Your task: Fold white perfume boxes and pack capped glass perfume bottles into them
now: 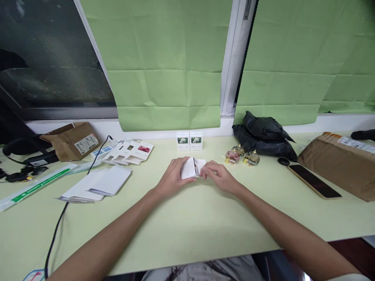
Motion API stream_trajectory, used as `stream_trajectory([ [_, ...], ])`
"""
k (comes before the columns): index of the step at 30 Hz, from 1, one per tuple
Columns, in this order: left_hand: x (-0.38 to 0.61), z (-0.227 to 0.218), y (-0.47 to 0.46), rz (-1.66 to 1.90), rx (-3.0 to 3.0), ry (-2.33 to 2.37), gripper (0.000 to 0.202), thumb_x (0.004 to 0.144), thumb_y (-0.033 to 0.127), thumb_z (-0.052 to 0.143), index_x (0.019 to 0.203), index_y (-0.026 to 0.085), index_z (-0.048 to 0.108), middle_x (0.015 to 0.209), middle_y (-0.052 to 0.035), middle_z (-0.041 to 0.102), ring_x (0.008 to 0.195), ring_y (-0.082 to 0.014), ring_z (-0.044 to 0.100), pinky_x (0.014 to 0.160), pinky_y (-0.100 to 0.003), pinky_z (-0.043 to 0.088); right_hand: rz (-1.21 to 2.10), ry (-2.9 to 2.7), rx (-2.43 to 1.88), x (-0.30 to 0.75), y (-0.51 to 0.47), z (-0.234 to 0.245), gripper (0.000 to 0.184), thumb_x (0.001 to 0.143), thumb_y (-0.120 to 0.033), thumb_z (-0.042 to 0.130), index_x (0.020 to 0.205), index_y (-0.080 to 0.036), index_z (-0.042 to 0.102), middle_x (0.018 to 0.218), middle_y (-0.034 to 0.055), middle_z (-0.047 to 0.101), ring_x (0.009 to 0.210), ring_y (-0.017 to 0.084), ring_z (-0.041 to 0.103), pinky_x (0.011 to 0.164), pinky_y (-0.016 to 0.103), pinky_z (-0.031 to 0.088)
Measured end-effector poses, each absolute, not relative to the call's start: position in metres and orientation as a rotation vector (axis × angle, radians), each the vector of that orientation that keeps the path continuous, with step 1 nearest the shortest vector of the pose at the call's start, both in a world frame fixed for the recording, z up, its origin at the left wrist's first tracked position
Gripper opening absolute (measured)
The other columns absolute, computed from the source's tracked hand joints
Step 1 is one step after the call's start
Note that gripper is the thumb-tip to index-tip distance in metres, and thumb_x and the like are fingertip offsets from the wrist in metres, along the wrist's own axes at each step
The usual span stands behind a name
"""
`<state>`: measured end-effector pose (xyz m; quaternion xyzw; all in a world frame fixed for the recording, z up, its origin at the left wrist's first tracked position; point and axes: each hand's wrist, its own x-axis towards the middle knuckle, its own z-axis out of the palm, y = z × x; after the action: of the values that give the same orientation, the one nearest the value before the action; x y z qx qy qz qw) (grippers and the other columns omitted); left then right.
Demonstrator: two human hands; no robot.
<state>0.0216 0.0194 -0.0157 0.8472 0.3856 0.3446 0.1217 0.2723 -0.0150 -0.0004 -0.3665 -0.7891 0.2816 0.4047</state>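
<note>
Both hands meet at the middle of the pale green table (187, 226) around a small white carton (191, 168) with printed text. My left hand (172, 177) wraps its fingers round the carton's left side. My right hand (218, 175) pinches the carton's right flap with closed fingers. Just behind them stand two small white boxes (189, 141) with flower pictures, side by side. To the right of the hands sit two small round glass bottles (242, 157) with gold bases.
Flat white cartons (98, 183) and printed flat cartons (129, 153) lie at left, with a black cable (58, 222) and a torn brown box (72, 140). At right are black plastic bags (263, 136), a phone (313, 181) and a brown parcel (340, 164).
</note>
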Motion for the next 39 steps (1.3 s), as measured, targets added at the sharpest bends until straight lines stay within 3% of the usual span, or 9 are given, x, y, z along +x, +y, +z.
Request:
stream_trajectory([
  [3, 0.023, -0.017, 0.020, 0.981, 2.636, 1.129, 0.082, 0.082, 0.060, 0.080, 0.151, 0.033, 0.046, 0.140, -0.0096, 0.062, 0.130, -0.0345, 0.053, 0.107, -0.048, 0.045, 0.900, -1.873, -1.050, 0.270, -0.008, -0.015, 0.024, 0.100, -0.044, 0.059, 0.093, -0.022, 0.065, 0.090, 0.0017, 0.067, 0.090, 0.020, 0.060, 0.082, 0.031, 0.047],
  [5, 0.025, -0.019, 0.020, 0.961, 2.745, 1.132, 0.083, 0.083, 0.062, 0.079, 0.153, 0.031, 0.046, 0.142, -0.0115, 0.062, 0.130, -0.0359, 0.054, 0.109, -0.050, 0.042, 1.033, -1.809, -1.072, 0.269, -0.003, -0.026, 0.028, 0.095, -0.049, 0.066, 0.098, -0.021, 0.063, 0.089, 0.0004, 0.065, 0.082, 0.018, 0.058, 0.075, 0.029, 0.047],
  [11, 0.025, -0.022, 0.019, 0.930, 2.911, 1.126, 0.086, 0.085, 0.065, 0.075, 0.157, 0.029, 0.044, 0.142, -0.0142, 0.062, 0.126, -0.0381, 0.056, 0.104, -0.051, 0.041, 1.162, -1.738, -1.024, 0.271, 0.006, -0.037, 0.036, 0.097, -0.055, 0.063, 0.092, -0.020, 0.063, 0.086, 0.0011, 0.065, 0.079, 0.017, 0.058, 0.075, 0.029, 0.046],
  [23, 0.027, -0.020, 0.015, 0.898, 2.932, 1.127, 0.091, 0.084, 0.071, 0.071, 0.159, 0.028, 0.041, 0.143, -0.0157, 0.061, 0.127, -0.0381, 0.056, 0.103, -0.050, 0.041, 1.225, -1.704, -1.032, 0.275, 0.008, -0.036, 0.026, 0.095, -0.044, 0.065, 0.087, -0.019, 0.059, 0.078, -0.0018, 0.062, 0.071, 0.015, 0.057, 0.069, 0.028, 0.045],
  [30, 0.027, -0.020, 0.017, 0.914, 2.884, 1.125, 0.091, 0.083, 0.069, 0.074, 0.158, 0.028, 0.042, 0.143, -0.0148, 0.061, 0.127, -0.0371, 0.055, 0.105, -0.050, 0.041, 1.157, -1.729, -1.031, 0.274, 0.012, -0.040, 0.032, 0.095, -0.049, 0.062, 0.103, -0.019, 0.064, 0.088, 0.0015, 0.067, 0.073, 0.016, 0.058, 0.065, 0.027, 0.049],
  [35, 0.012, -0.017, 0.028, 0.798, 2.853, 1.139, 0.087, 0.083, 0.064, 0.078, 0.155, 0.025, 0.047, 0.140, -0.0134, 0.062, 0.126, -0.0350, 0.054, 0.105, -0.049, 0.043, 1.263, -1.778, -1.223, 0.306, 0.024, -0.030, 0.028, 0.094, -0.044, 0.060, 0.099, -0.016, 0.063, 0.075, 0.0020, 0.066, 0.061, 0.015, 0.060, 0.055, 0.025, 0.049],
  [39, 0.000, -0.009, 0.034, 0.602, 2.784, 1.155, 0.080, 0.084, 0.064, 0.076, 0.150, 0.025, 0.054, 0.137, -0.0124, 0.064, 0.127, -0.0350, 0.053, 0.105, -0.047, 0.043, 1.112, -1.926, -1.582, 0.334, 0.029, -0.025, 0.017, 0.090, -0.034, 0.059, 0.083, -0.019, 0.059, 0.057, -0.0017, 0.061, 0.046, 0.012, 0.052, 0.045, 0.023, 0.037],
])
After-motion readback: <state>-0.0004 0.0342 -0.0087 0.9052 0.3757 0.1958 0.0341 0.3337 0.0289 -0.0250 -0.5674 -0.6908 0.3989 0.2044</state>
